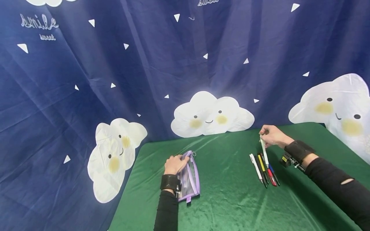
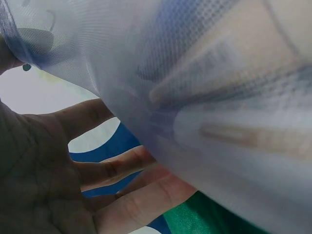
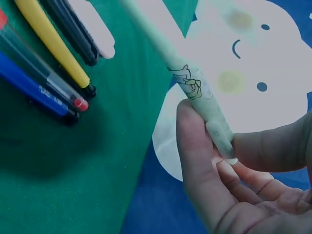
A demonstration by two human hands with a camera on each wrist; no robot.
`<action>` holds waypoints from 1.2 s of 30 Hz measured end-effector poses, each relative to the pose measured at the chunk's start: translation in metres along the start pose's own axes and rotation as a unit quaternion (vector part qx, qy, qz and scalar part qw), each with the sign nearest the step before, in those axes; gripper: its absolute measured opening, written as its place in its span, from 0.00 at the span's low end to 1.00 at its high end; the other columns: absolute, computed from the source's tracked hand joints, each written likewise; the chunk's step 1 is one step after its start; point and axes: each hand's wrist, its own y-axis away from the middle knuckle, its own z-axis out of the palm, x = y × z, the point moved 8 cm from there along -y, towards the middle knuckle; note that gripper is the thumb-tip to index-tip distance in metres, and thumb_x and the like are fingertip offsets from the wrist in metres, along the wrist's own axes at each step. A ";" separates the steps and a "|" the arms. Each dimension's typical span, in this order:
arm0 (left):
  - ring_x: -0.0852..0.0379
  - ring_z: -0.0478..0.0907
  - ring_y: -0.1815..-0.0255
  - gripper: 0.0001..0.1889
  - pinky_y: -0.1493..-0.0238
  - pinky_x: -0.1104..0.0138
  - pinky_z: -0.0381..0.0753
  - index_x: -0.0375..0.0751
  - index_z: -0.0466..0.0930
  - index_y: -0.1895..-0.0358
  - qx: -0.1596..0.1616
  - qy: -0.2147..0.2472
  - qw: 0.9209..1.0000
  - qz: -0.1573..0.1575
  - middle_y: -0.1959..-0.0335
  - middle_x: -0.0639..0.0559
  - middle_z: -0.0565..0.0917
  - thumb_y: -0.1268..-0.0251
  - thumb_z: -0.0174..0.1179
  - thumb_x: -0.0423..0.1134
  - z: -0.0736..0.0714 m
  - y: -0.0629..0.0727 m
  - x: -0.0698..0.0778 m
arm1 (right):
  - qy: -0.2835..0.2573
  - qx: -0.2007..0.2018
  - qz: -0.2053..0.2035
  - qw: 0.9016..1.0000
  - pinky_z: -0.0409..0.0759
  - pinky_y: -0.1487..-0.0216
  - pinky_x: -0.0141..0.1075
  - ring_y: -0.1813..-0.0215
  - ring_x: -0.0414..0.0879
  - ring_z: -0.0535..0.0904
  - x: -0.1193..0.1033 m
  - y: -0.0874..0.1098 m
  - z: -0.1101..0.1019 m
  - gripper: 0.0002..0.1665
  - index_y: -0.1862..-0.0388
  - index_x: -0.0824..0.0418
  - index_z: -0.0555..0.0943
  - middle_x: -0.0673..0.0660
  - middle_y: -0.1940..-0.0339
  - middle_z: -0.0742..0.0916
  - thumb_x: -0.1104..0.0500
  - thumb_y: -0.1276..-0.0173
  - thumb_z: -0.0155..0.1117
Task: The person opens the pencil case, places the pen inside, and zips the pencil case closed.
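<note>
My left hand (image 1: 174, 165) grips the upper left edge of a purple-trimmed mesh pencil case (image 1: 197, 180). Through the blurred mesh (image 2: 234, 107), a few slim things show inside it. On the right, my right hand (image 1: 274, 136) pinches a pale green pen (image 3: 195, 83) near its clip end, between thumb and fingers. This pen slants above a group of pens on the cloth. Among them lie a white pen (image 1: 255, 166), a yellow pen (image 3: 53, 41), a blue pen (image 3: 34, 87), a black pen (image 3: 73, 29) and a clear pen with a red tip (image 3: 44, 63).
A green cloth (image 1: 222, 166) covers the table. Behind it hangs a dark blue curtain (image 1: 173, 64) with smiling clouds and small white triangles. The pencil case has a ring (image 1: 194, 154) at its far corner. Black bands with cameras circle both wrists.
</note>
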 end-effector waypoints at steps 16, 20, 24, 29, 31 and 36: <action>0.28 0.76 0.36 0.35 0.39 0.38 0.75 0.43 0.79 0.34 0.002 0.000 1.000 -0.002 0.36 0.33 0.80 0.34 0.48 0.63 -0.001 0.002 -0.003 | -0.019 -0.028 0.011 0.999 0.90 0.63 0.46 0.69 0.44 0.85 0.002 -0.004 0.009 0.04 0.64 0.73 0.71 0.62 0.67 0.87 0.71 0.32 0.56; 0.28 0.75 0.36 0.35 0.39 0.37 0.75 0.43 0.79 0.34 0.005 0.005 1.000 -0.001 0.35 0.33 0.80 0.34 0.48 0.64 -0.002 0.001 -0.002 | -0.025 -0.040 0.025 0.999 0.90 0.63 0.45 0.69 0.45 0.85 0.002 -0.005 0.011 0.04 0.63 0.74 0.73 0.58 0.69 0.86 0.70 0.33 0.56; 0.27 0.75 0.36 0.36 0.39 0.37 0.75 0.45 0.79 0.33 0.000 0.006 1.000 -0.003 0.35 0.34 0.80 0.34 0.48 0.65 0.001 -0.002 -0.004 | -0.025 -0.050 0.043 0.998 0.89 0.60 0.46 0.68 0.45 0.85 0.003 -0.006 0.012 0.06 0.61 0.75 0.74 0.56 0.70 0.85 0.70 0.33 0.56; 0.27 0.75 0.36 0.36 0.40 0.37 0.75 0.46 0.79 0.33 -0.002 0.005 1.000 -0.005 0.34 0.33 0.79 0.34 0.48 0.66 0.004 -0.004 -0.006 | -0.024 -0.047 0.055 0.997 0.89 0.62 0.44 0.67 0.44 0.85 0.004 -0.006 0.013 0.03 0.66 0.71 0.76 0.57 0.67 0.86 0.69 0.33 0.57; 0.28 0.75 0.36 0.36 0.41 0.37 0.75 0.46 0.79 0.33 -0.001 0.003 1.000 -0.005 0.35 0.33 0.79 0.34 0.48 0.66 0.003 -0.003 -0.005 | -0.024 -0.044 0.056 0.997 0.89 0.62 0.43 0.67 0.44 0.84 0.004 -0.005 0.013 0.04 0.69 0.69 0.75 0.58 0.65 0.86 0.69 0.34 0.57; 0.28 0.76 0.37 0.35 0.42 0.37 0.76 0.45 0.79 0.33 0.005 0.001 1.000 -0.005 0.36 0.31 0.79 0.35 0.50 0.64 0.000 0.002 -0.002 | -0.025 -0.045 0.048 0.998 0.89 0.60 0.44 0.66 0.44 0.83 0.002 -0.008 0.016 0.05 0.63 0.73 0.75 0.61 0.63 0.85 0.70 0.33 0.56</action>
